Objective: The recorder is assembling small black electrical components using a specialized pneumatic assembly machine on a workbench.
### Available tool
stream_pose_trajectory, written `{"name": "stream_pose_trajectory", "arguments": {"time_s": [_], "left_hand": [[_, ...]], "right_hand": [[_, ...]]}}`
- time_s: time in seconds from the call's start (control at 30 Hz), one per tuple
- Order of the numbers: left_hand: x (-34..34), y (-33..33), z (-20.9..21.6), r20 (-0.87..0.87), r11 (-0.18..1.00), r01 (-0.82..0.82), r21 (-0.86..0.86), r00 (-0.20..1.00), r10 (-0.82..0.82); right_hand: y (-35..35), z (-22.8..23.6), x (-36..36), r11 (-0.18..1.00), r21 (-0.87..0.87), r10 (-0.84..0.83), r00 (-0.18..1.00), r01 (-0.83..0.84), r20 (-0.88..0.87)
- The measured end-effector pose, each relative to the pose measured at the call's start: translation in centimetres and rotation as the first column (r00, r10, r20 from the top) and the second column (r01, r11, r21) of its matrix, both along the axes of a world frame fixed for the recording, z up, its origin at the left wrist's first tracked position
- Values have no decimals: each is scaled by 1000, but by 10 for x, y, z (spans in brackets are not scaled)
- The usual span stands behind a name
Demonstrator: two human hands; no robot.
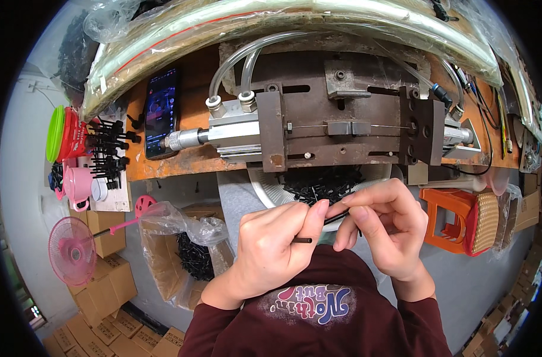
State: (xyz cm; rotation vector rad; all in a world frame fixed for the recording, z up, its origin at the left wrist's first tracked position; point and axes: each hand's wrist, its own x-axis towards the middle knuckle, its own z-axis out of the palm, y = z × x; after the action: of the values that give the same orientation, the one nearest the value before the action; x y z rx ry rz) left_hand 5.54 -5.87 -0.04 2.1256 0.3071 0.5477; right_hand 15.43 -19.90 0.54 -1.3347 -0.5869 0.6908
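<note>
My left hand (274,245) is closed, with the thumb pressed against the curled fingers. A thin black rod-like piece (303,240) pokes out below its thumb. My right hand (390,229) meets it fingertip to fingertip, thumb and forefinger pinched together. Between the two hands shows a slim black length (336,218); whether it is the same piece as the one in my left hand I cannot tell. Just beyond the hands stands a white basket (260,185) holding many small black parts (321,185). Above it sits a brown metal fixture (348,149) with an air cylinder at each side.
Clear hoses (256,44) arch over the wooden bench (193,163), where a phone (162,113) lies. Black parts (107,152) and a pink cup (79,183) are at left. Below are a pink fan (73,251), a bagged box (164,256) and an orange stool (446,223).
</note>
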Motion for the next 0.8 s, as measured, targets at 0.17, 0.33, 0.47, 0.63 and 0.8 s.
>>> {"name": "stream_pose_trajectory", "arguments": {"time_s": [0.17,0.33,0.47,0.63,0.8], "left_hand": [[2,0,0,-7,1000,18,24,1000,-18],[3,0,1,-5,999,19,41,1000,-19],[1,2,1,33,997,27,-66,999,-25],[-8,14,18,-45,899,95,-428,991,-126],[-5,10,11,42,949,174,-263,985,-169]], "right_hand": [[-1,-1,-1,1000,3,-17,1000,17,-13],[-2,-2,-2,1000,12,-15,1000,16,-16],[-1,0,1,999,27,-32,999,33,-24],[-4,0,18,996,27,-76,981,82,-176],[-9,4,27,976,71,-190,965,205,-180]]}}
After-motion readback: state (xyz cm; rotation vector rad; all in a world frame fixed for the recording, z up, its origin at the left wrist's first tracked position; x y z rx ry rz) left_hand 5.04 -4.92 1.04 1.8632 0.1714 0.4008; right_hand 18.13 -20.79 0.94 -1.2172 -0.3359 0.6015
